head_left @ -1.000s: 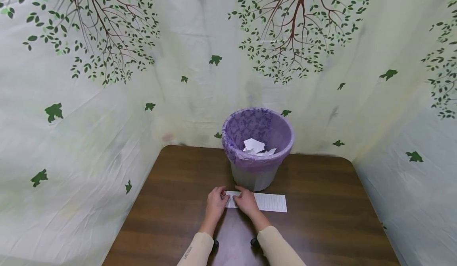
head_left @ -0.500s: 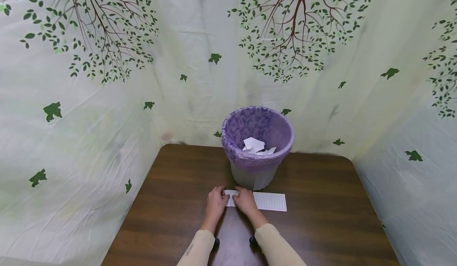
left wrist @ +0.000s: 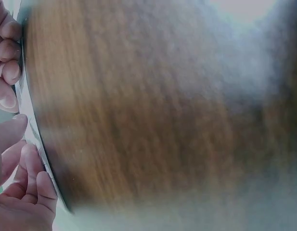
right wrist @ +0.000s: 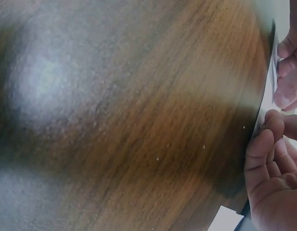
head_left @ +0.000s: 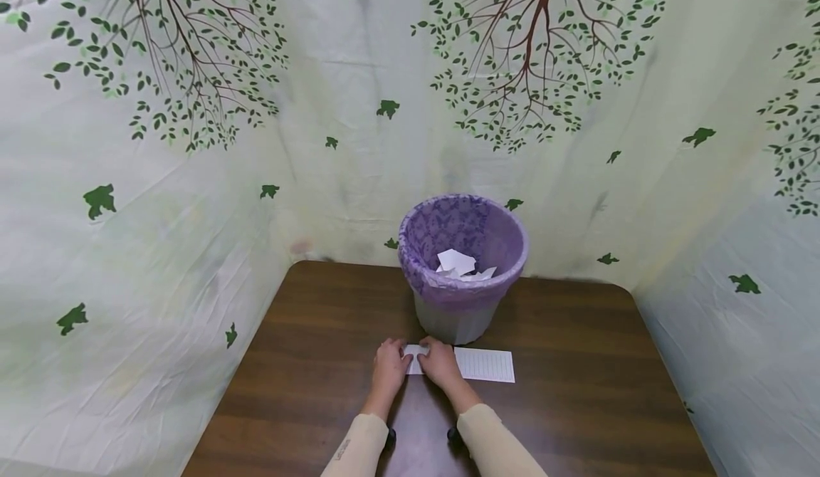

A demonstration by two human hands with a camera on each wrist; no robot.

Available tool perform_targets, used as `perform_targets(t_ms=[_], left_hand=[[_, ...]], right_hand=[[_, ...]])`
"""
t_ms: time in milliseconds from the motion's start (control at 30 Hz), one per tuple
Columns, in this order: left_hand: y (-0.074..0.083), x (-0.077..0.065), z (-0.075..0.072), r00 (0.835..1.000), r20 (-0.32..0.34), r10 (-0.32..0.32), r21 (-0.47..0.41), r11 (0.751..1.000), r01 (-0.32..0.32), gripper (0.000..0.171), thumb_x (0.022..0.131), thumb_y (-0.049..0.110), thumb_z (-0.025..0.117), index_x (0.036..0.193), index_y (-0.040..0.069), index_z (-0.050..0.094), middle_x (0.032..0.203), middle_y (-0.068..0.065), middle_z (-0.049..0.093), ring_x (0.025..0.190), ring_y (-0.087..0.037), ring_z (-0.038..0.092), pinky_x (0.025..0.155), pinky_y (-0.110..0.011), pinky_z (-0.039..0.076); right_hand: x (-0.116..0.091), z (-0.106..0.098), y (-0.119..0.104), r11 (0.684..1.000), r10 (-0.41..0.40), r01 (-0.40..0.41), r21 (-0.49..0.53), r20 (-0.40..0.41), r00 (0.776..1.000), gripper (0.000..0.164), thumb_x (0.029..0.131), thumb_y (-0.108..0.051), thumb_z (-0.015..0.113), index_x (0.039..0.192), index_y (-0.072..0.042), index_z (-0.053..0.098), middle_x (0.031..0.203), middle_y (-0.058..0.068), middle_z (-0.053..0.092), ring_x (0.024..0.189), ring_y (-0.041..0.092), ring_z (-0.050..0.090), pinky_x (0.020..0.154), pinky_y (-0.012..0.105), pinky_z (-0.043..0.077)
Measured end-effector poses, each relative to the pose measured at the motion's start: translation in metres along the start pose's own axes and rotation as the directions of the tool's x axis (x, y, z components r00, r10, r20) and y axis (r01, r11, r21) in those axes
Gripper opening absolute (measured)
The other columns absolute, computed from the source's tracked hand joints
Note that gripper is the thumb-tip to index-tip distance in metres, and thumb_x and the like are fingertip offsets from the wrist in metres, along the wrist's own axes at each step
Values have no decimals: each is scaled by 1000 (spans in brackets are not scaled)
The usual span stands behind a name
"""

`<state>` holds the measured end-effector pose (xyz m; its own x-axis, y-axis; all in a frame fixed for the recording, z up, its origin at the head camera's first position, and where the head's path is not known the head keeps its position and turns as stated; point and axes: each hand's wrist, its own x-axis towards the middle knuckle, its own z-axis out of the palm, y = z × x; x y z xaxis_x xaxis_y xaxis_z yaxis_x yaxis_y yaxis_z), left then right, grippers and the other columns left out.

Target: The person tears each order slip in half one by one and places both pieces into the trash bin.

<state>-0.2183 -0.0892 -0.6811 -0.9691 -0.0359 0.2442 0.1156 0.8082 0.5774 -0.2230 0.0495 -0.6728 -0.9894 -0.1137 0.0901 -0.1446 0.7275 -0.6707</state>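
A person's two bare hands meet over a long, narrow strip of white paper ruled with fine lines (head_left: 485, 364), which lies across a dark-brown wood-grain counter (head_left: 576, 342) just in front of a round grey bin (head_left: 448, 320). The left hand (head_left: 389, 364) grips the strip at its left end, fingers curled and thumb on the paper; the right hand (head_left: 440, 362), close beside it with thumb facing thumb, pinches the same strip farther along, its fingers bent as well. A short span of white shows between the two thumbs, and the ruled part extends out to the right of the right hand, which hides the paper beneath it. The bin stands upright, its top wrapped in a patterned purple plastic liner (head_left: 461, 293) folded over the rim, with torn white paper scraps (head_left: 457, 261) inside. Cream long sleeves (head_left: 361, 443) cover the forearms, the left one bearing a small dark marking, and a small black object (head_left: 391, 438) shows at each cuff. In the right wrist view, tiny pale specks (right wrist: 158, 159) dot the counter. Behind, a pale fabric backdrop (head_left: 346, 199) carries printed brown branches and green leaves.
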Motion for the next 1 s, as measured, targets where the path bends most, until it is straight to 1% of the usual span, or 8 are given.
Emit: perform_targets(t_ms=[133, 300, 400, 500, 633, 733, 800, 1000], left_hand=[[0, -3, 2, 1000, -27, -14, -14, 1000, 13, 19, 81, 2, 85, 94, 1, 72, 78, -8, 60, 74, -30, 62, 65, -44, 51], [2, -4, 2, 998, -67, -5, -9, 1000, 5, 16, 82, 0, 83, 95, 2, 73, 82, -11, 66, 81, -39, 68, 69, -52, 55], [2, -4, 2, 997, -81, 16, 4, 1000, -15, 12, 83, -1, 81, 92, 4, 75, 83, -12, 68, 82, -40, 70, 70, -53, 56], [3, -5, 1, 996, -89, 21, -1, 1000, -21, 7, 85, 0, 79, 86, 5, 74, 82, -11, 69, 81, -39, 70, 70, -51, 56], [4, -8, 0, 994, -108, 24, -22, 999, -26, 10, 86, 0, 77, 81, 6, 72, 80, -10, 68, 77, -38, 69, 67, -51, 55], [2, -10, 2, 990, -133, 39, -24, 999, -43, 11, 85, 1, 78, 79, 8, 71, 77, -8, 66, 72, -34, 67, 64, -52, 53], [1, -11, 3, 990, -136, 44, -36, 998, -50, 12, 84, 1, 79, 79, 8, 70, 75, -6, 64, 70, -30, 65, 62, -50, 52], [5, -13, 1, 998, -70, 4, -92, 996, -10, 12, 87, 6, 81, 80, 11, 73, 74, 0, 62, 70, -18, 59, 64, -34, 49]], right_hand=[[-3, 1, -1, 1000, 2, -2, 8, -17, 1000, 18, 90, -7, 73, 107, 1, 72, 86, 13, 75, 80, 34, 69, 73, 45, 57], [-5, 2, -1, 999, -25, 27, 20, -71, 997, 9, 89, -6, 72, 97, -3, 69, 74, 9, 68, 69, 27, 63, 63, 40, 51], [-5, 3, -1, 1000, -20, 22, 21, -82, 996, 8, 89, -6, 71, 96, -4, 70, 72, 8, 67, 68, 26, 62, 63, 39, 50], [-5, 2, -1, 999, 3, -1, 39, -58, 998, 10, 90, -6, 72, 100, -4, 71, 72, 7, 68, 69, 23, 63, 64, 38, 51], [-5, 0, 1, 999, 0, 1, 44, -38, 999, 10, 93, -8, 73, 102, -4, 73, 73, 5, 69, 69, 19, 63, 65, 35, 52], [-6, 0, 2, 999, -14, 16, 45, -43, 999, 6, 95, -12, 72, 96, -7, 74, 77, 4, 71, 71, 18, 65, 66, 33, 52], [-7, -1, 3, 998, -20, 23, 51, -50, 999, 8, 97, -13, 72, 91, -8, 74, 77, 3, 72, 71, 16, 65, 66, 31, 52], [-11, -3, 7, 995, -26, 33, 89, -80, 996, 12, 97, -15, 74, 87, -8, 74, 69, -1, 66, 63, 6, 53, 59, 23, 43]])
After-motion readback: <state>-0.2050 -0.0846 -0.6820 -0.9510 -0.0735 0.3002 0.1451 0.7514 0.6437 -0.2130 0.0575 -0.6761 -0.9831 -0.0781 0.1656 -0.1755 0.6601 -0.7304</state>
